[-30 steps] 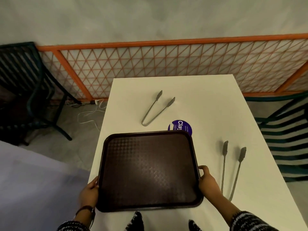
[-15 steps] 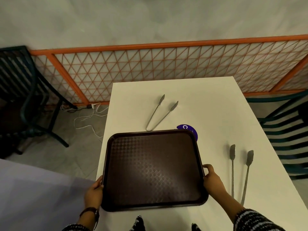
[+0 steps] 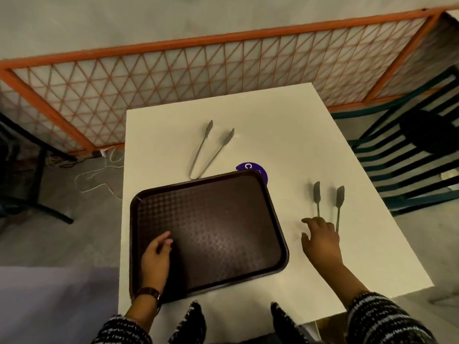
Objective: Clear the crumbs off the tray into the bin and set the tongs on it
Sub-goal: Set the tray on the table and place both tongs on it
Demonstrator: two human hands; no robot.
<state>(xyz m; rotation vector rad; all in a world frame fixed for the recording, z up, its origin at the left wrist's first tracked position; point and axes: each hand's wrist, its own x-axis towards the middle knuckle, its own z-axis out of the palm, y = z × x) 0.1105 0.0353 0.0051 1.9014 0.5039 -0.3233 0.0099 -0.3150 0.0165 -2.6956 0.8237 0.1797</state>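
Two tongs (image 3: pixel 328 204) tips away; right hand (image 3: pixel 321 240) over handles.

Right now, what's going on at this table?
A person stands at a white table with a dark brown tray lying flat on it. The left hand rests on the tray's near left part, fingers loose. The right hand is open, off the tray, reaching over the handles of the tongs on the right, not gripping them. A second pair of tongs lies beyond the tray, untouched. A purple sticker peeks out from behind the tray's far edge. No bin is in view.
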